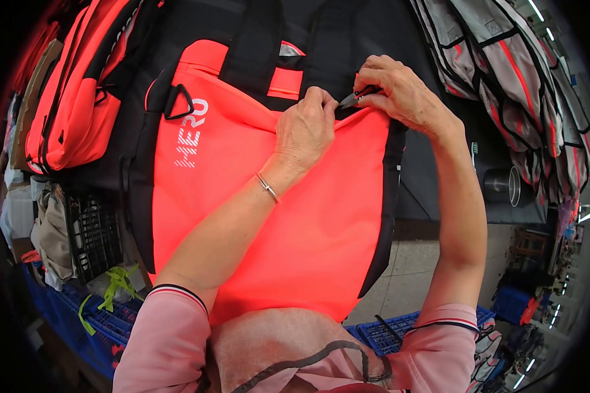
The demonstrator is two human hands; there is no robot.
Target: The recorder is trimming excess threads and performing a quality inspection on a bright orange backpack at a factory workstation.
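A large coral-red and black backpack [269,223] lies across the dark work table, its black straps [252,49] stretching away to the far side. My left hand [301,131] is closed in a pinch at the red panel's far edge; what sits between its fingertips is hidden. Just right of it, my right hand [396,92] grips small dark thread snips [351,99], blades pointing left toward the left fingertips. The red cloth around both hands is creased. A black triangular ring [178,103] rests on the bag's left side.
Another red bag [78,98] stands at the left, above a black crate [92,229]. Grey bags with red trim [505,72] are piled at the far right, near a metal cup [501,186] and a small brush [474,154]. Blue crates [383,334] are below table level.
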